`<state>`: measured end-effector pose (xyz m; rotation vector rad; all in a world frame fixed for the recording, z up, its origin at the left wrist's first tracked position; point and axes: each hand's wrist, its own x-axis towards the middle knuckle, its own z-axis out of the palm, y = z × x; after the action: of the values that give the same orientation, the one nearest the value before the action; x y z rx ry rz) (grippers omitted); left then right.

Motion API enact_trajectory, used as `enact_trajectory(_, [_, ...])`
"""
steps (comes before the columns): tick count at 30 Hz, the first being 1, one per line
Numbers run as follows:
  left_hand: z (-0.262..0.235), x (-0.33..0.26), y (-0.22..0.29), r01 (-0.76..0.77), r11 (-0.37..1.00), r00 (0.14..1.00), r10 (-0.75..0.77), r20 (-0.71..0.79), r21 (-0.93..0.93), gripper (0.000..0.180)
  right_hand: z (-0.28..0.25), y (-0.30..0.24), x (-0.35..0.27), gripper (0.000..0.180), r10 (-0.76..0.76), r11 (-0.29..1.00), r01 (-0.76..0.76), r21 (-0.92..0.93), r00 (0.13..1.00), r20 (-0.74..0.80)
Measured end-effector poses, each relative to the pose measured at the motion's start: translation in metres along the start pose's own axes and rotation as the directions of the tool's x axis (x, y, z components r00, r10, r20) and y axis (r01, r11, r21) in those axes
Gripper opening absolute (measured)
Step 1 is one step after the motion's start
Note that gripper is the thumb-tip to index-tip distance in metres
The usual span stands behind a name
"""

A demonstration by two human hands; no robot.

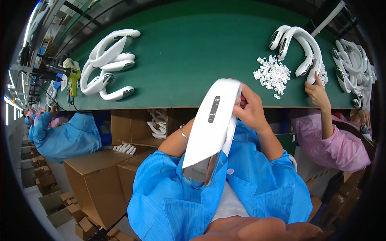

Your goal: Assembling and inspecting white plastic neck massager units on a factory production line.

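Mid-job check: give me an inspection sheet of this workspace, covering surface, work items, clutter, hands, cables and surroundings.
Surface: green tabletop.
Job's things: white housing with a dark strip, held in front of the wearer's chest.
Clutter: small white parts in a loose heap at right; curved white pieces at left.
Grippers: right hand grips the housing's right edge; left hand hidden behind it.
Cables: thin dark cord near the green tool at left.
Surroundings: co-worker in pink at right; cardboard boxes below the table edge.

White parts on green bench
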<state>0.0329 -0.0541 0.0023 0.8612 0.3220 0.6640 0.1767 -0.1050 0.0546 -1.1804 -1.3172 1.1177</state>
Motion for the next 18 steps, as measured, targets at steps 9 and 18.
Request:
enact_trajectory(9, [0.025,0.003,0.039,0.018,0.988,0.984,0.009,-0.177,0.152,0.032,-0.017,0.022,0.008,0.078,0.098,0.995,-0.098,-0.025,0.995,-0.022])
enact_trajectory(18, [0.000,0.019,0.019,0.003,0.971,0.975,-0.056,-0.215,-0.237,0.036,-0.035,0.007,-0.007,0.043,0.171,0.980,-0.159,0.120,0.980,-0.100])
